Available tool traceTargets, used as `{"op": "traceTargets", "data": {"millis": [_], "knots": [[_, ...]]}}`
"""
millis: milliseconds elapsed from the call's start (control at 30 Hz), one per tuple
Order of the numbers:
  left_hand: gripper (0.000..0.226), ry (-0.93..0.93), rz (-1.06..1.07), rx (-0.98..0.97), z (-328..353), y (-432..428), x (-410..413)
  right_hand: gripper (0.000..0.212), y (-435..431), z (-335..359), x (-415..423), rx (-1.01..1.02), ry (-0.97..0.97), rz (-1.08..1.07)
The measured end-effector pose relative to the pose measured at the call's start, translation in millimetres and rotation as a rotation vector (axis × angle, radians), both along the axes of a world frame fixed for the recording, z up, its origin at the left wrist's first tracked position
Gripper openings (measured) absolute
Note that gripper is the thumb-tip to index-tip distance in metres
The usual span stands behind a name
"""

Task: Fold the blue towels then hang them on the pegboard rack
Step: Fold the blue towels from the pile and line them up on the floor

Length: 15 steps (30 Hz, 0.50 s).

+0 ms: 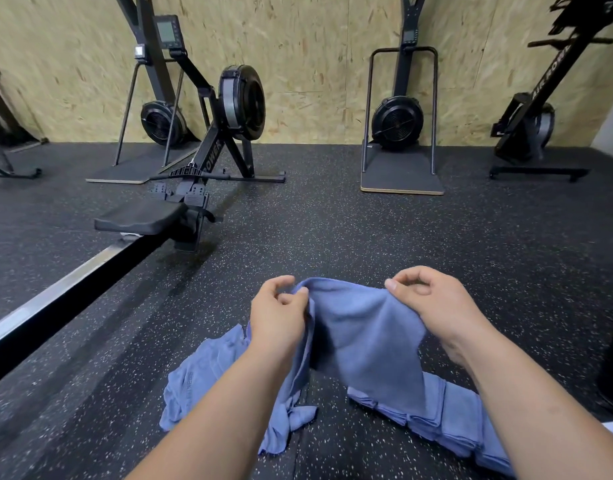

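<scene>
While the towel [367, 337] was held up above the floor [402, 237], its top edge was pinched at both ends: one corner by the curled fingers and thumb of the left hand [277, 317], the other by those of the right hand [429, 303]. The cloth was seen to sag between the two grips and to hang down toward the body, gathered on its left side. A loose pile [201, 375] of blue cloth lay crumpled on the floor under the left forearm. A neat stack [454, 417] of folded ones lay under the right forearm, just beside the hanging towel. A rower [194, 188] stood well apart, near the wall. The pegboard rack was not shown.

The folding step was judged to be in hand, with hanging not yet begun. For the next move, the edge would need to be drawn taut so that the cloth hung flat, and the corners brought together evenly. The pile suggested that more towels were left to be folded.
</scene>
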<state>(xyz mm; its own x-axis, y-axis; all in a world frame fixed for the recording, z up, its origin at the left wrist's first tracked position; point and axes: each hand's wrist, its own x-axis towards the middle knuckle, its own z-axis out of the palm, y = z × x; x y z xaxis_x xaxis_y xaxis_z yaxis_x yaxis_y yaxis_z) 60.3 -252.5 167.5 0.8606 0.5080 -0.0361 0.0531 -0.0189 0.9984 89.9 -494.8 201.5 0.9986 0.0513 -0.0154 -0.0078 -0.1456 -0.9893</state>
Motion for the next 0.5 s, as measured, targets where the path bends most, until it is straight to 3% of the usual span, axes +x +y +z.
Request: {"op": "traceTargets", "data": {"millis": [100, 233, 400, 500], "knots": [[0.020, 0.007, -0.117, 0.231, 1, -6, -3, 0.008, 4, 3, -3, 0.116, 0.048, 0.068], [0.021, -0.004, -0.245, 0.368, 4, -11, -7, 0.023, 11, 5, -6, 0.150, 0.098, 0.181], [0.031, -0.116, -0.367, 0.290, 10, -19, -10, 0.053, 16, 3, -9, -0.057, -0.016, 0.285], [0.033, -0.152, -0.406, 0.232, 12, -22, -12, 0.037, 18, 0, -8, -0.238, -0.171, 0.247]]}}
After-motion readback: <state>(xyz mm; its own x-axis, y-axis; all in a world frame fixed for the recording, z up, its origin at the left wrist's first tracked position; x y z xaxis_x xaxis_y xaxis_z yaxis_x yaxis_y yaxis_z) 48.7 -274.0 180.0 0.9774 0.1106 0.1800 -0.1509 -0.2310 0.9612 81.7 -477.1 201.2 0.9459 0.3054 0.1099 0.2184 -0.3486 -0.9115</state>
